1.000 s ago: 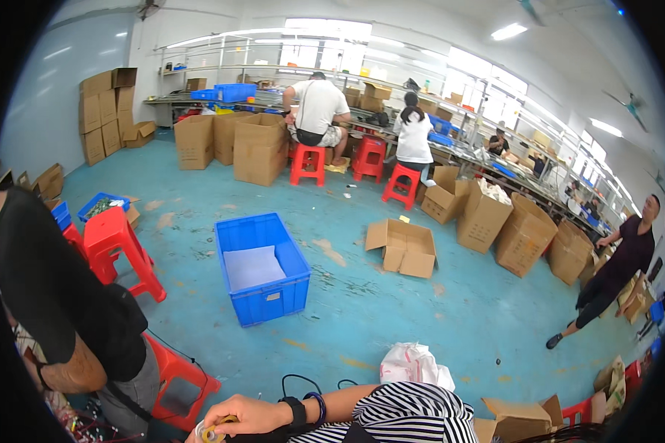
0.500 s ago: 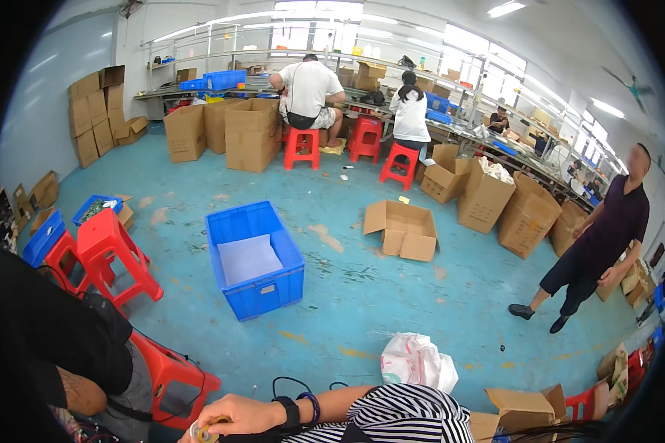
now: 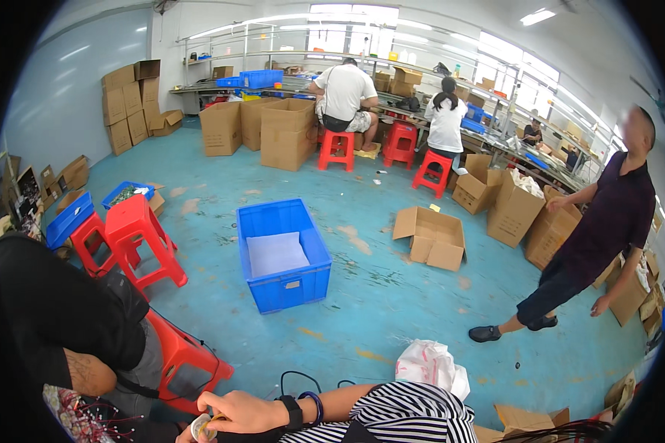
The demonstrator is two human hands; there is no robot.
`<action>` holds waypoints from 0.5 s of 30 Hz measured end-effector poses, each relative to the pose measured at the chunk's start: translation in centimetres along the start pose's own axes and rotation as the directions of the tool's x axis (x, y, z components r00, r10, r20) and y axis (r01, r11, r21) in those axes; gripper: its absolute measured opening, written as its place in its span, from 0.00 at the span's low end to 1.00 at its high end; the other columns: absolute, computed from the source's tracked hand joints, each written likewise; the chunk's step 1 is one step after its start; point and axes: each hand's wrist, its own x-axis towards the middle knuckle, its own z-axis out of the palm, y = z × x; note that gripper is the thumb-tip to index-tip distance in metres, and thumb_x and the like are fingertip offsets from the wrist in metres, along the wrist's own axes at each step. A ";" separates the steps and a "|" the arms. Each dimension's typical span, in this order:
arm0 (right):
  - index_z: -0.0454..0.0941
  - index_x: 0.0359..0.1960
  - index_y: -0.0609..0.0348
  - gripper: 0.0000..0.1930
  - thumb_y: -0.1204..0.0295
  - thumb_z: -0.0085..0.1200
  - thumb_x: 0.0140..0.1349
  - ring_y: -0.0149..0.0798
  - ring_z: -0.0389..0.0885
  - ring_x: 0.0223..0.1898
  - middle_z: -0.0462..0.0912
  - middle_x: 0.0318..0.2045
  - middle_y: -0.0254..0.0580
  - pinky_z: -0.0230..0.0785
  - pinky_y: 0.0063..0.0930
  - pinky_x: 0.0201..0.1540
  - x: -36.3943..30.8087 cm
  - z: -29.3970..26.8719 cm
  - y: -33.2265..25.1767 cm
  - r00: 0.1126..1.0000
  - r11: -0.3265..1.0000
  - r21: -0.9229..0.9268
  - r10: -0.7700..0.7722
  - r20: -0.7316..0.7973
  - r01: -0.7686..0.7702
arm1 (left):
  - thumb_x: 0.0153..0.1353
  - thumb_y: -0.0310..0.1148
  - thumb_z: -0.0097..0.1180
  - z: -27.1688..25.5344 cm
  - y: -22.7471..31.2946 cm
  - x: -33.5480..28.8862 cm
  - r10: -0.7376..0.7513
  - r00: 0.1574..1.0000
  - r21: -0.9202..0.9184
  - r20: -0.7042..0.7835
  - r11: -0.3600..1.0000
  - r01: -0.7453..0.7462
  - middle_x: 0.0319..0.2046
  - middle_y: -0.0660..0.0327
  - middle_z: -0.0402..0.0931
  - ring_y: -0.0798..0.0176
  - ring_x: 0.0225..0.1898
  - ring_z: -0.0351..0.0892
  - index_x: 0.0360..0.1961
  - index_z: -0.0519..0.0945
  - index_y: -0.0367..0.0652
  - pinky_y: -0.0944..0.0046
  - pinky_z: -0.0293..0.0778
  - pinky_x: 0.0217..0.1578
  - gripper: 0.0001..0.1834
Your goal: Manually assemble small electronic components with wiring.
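Head view: near bottom edge, a hand [image 3: 236, 412], which one I can't tell, pinches a small roll [image 3: 199, 427] in curled fingers, seemingly steadying it; blue crate [image 3: 284, 255] far behind.

i see a hand [image 3: 240, 412] at the bottom edge pinching a small round thing [image 3: 200, 427], with a black watch [image 3: 292, 412] on the wrist and a striped sleeve [image 3: 406, 421] behind. a blue crate [image 3: 282, 255] sits on the floor, a red stool [image 3: 142, 240] to its left, an open box [image 3: 432, 238] to its right. a person in dark clothes [image 3: 595, 236] stands at right.
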 end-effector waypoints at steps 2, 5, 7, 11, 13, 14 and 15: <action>0.66 0.45 0.59 0.14 0.66 0.54 0.64 0.46 0.78 0.26 0.79 0.26 0.45 0.65 0.33 0.28 0.1 0.4 1.0 0.990 0.988 0.073 -0.134 -0.046 0.137 | 0.68 0.31 0.52 0.2 -2.5 1.7 -0.153 0.984 0.117 -0.092 0.980 0.164 0.36 0.60 0.82 0.71 0.34 0.79 0.49 0.81 0.37 0.71 0.75 0.34 0.13; 0.67 0.45 0.58 0.15 0.64 0.54 0.64 0.46 0.78 0.26 0.79 0.26 0.45 0.66 0.34 0.28 0.3 1.1 1.6 0.962 0.945 0.181 -0.260 -0.088 0.272 | 0.68 0.31 0.52 -1.9 -3.3 -0.8 -0.144 0.983 0.151 -0.113 0.975 0.160 0.36 0.60 0.82 0.70 0.35 0.79 0.49 0.81 0.37 0.71 0.76 0.34 0.13; 0.68 0.44 0.58 0.15 0.63 0.54 0.64 0.46 0.79 0.26 0.79 0.26 0.45 0.66 0.35 0.28 -0.2 0.7 1.7 0.965 0.944 0.207 -0.244 -0.094 0.258 | 0.68 0.32 0.52 -3.8 2.9 -7.9 0.486 0.870 -0.241 0.087 0.857 -0.455 0.38 0.60 0.82 0.69 0.37 0.80 0.49 0.80 0.36 0.70 0.76 0.35 0.13; 0.69 0.44 0.57 0.15 0.61 0.54 0.64 0.47 0.80 0.28 0.80 0.27 0.45 0.68 0.35 0.29 -0.1 1.8 0.2 0.980 0.984 0.056 -0.161 -0.115 0.168 | 0.70 0.32 0.46 -2.5 -4.6 -2.5 0.950 0.296 0.311 -0.094 0.311 -0.898 0.33 0.55 0.80 0.66 0.25 0.77 0.45 0.77 0.36 0.67 0.73 0.26 0.12; 0.68 0.44 0.57 0.15 0.61 0.54 0.64 0.47 0.80 0.29 0.80 0.27 0.45 0.68 0.35 0.30 0.1 2.0 0.2 0.982 0.989 -0.032 -0.148 -0.116 0.146 | 0.69 0.32 0.49 -3.3 -3.7 -3.1 0.682 0.729 -0.093 -0.060 0.723 -0.685 0.37 0.57 0.81 0.67 0.32 0.79 0.48 0.78 0.36 0.68 0.75 0.31 0.13; 0.69 0.44 0.56 0.14 0.61 0.54 0.64 0.48 0.80 0.29 0.80 0.27 0.45 0.68 0.36 0.29 0.1 2.1 0.1 0.973 0.986 -0.023 -0.169 -0.155 0.167 | 0.68 0.32 0.52 -3.6 -2.5 -3.9 0.291 0.941 -0.419 0.172 0.887 -0.197 0.40 0.59 0.81 0.67 0.39 0.81 0.51 0.79 0.36 0.70 0.77 0.35 0.14; 0.69 0.43 0.56 0.14 0.62 0.54 0.64 0.49 0.80 0.29 0.80 0.27 0.45 0.68 0.36 0.29 0.1 2.1 0.1 0.963 0.982 -0.015 -0.189 -0.195 0.189 | 0.68 0.32 0.52 -3.7 -2.8 -4.1 0.292 0.940 -0.421 0.175 0.885 -0.197 0.40 0.59 0.81 0.67 0.39 0.81 0.51 0.79 0.36 0.70 0.77 0.35 0.14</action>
